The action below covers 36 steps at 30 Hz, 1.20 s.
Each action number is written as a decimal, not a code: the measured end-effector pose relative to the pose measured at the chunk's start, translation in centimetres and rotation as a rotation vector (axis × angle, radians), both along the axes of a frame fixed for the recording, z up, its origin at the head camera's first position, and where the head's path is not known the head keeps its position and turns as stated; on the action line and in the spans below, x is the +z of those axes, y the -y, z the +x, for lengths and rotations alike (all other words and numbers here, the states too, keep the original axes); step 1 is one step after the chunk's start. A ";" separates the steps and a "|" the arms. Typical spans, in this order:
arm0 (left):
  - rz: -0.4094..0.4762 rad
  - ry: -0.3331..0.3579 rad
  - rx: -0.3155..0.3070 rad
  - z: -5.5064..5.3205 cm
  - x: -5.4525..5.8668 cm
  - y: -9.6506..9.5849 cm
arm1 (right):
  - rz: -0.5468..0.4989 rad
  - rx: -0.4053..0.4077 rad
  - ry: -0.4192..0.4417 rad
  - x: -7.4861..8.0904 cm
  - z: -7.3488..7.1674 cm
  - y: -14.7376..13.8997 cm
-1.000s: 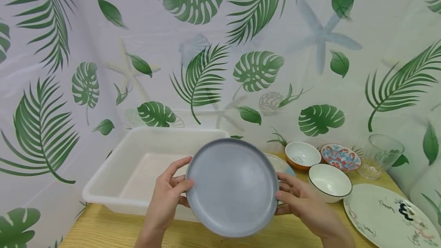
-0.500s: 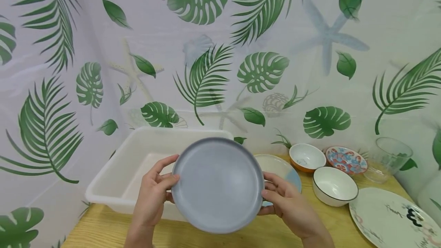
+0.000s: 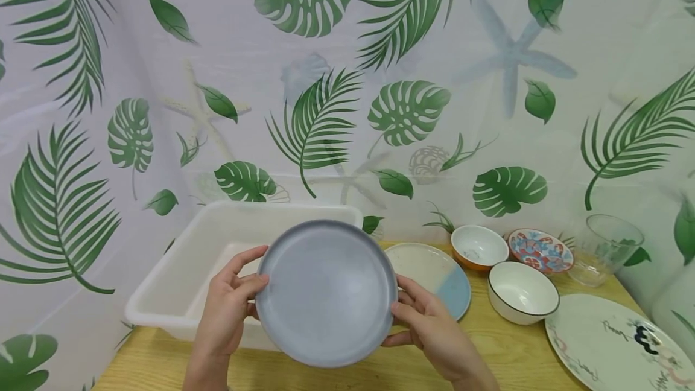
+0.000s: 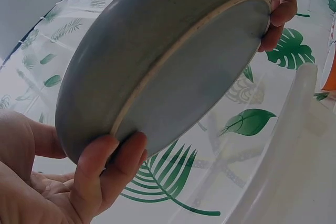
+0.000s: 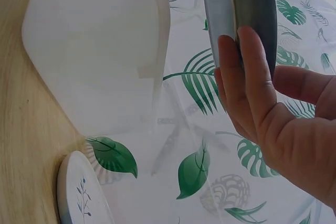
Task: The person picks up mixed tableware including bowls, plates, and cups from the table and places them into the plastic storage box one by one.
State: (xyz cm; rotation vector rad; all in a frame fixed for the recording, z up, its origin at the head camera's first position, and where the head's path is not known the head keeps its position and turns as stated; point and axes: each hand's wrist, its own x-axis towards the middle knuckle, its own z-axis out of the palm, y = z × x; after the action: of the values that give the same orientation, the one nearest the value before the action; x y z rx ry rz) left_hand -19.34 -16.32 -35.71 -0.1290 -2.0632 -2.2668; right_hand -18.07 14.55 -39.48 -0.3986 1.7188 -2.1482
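Note:
A round grey plate [image 3: 327, 294] with a low raised rim is held up, its inner face toward the head camera. My left hand [image 3: 230, 300] grips its left edge, thumb on the front rim and fingers behind. On the opposite edge my right hand [image 3: 426, 324] holds it the same way. From the left wrist view the underside of the plate [image 4: 173, 61] shows, with a pale unglazed foot ring; fingers of the left hand [image 4: 79, 182] press against that ring. In the right wrist view the right hand [image 5: 283, 108] pinches the rim, fingertips on the underside.
Behind the plate stands a white plastic tub [image 3: 163, 312] on the wooden table [image 3: 505, 355]. To the right are a cream-and-blue plate [image 3: 453, 291], an orange-sided bowl [image 3: 479, 246], a patterned bowl [image 3: 540, 250], a dark-rimmed white bowl [image 3: 523, 291], a clear glass bowl [image 3: 610, 246] and an oval platter [image 3: 592, 330].
Both hands have carried the grey plate to the left, partly in front of the tub. More of the cream-and-blue plate behind it is now uncovered. The grip looks the same.

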 end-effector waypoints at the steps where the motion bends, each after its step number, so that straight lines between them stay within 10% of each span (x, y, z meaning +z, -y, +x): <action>1: -0.001 0.000 0.002 0.0 0.0 0.1 | 0.002 0.000 0.007 0.0 0.0 0.1; 20: -0.023 0.028 0.051 -1.0 -0.7 2.1 | 0.081 -0.073 0.011 -0.7 -0.2 2.6; 28: -0.005 0.062 0.136 -1.5 -1.0 3.2 | 0.311 -0.336 -0.106 -2.2 -0.1 5.1; 36: -0.002 0.092 0.220 -1.9 -1.3 3.8 | 0.479 -0.311 -0.224 -3.8 0.5 7.0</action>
State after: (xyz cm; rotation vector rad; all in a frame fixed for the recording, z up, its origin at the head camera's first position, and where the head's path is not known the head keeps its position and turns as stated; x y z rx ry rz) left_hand -21.20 -20.08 -36.97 0.1968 -2.0095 -2.1755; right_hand -17.56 7.55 -43.31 -0.2560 2.4812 -1.8382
